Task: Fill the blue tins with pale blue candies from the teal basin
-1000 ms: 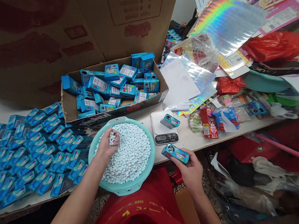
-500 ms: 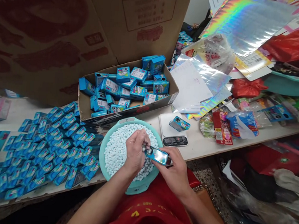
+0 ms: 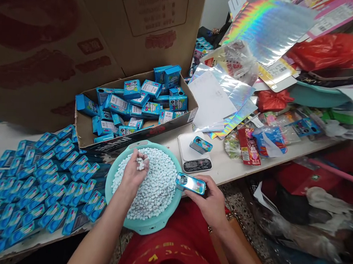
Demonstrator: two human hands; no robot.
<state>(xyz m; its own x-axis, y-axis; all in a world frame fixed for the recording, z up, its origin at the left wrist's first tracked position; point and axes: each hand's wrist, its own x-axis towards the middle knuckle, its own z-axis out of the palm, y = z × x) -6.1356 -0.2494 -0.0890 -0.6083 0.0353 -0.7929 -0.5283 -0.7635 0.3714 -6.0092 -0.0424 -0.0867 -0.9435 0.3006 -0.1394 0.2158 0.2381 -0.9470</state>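
Observation:
A teal basin [image 3: 143, 225] full of small white candies [image 3: 159, 182] sits at the table's front edge. My left hand [image 3: 134, 170] rests in the pile, fingers closed round a few candies. Beside the basin's right rim, my right hand [image 3: 211, 200] grips a small blue candy tin [image 3: 190, 183], lying flat with its round opening toward the basin. A second blue tin [image 3: 201, 144] lies on a white digital scale [image 3: 193, 156] just behind.
Several rows of blue tins [image 3: 43, 180] cover the table at left. An open cardboard tray [image 3: 85, 127] holds blue boxes [image 3: 136, 102]. Large cartons [image 3: 65, 43] stand behind. Holographic bags [image 3: 258, 30], red bags and wrappers [image 3: 246, 145] clutter the right.
Half a second ago my left hand was at the tin's opening over the basin. It has moved back left into the candies, and the tin has shifted to the basin's right rim.

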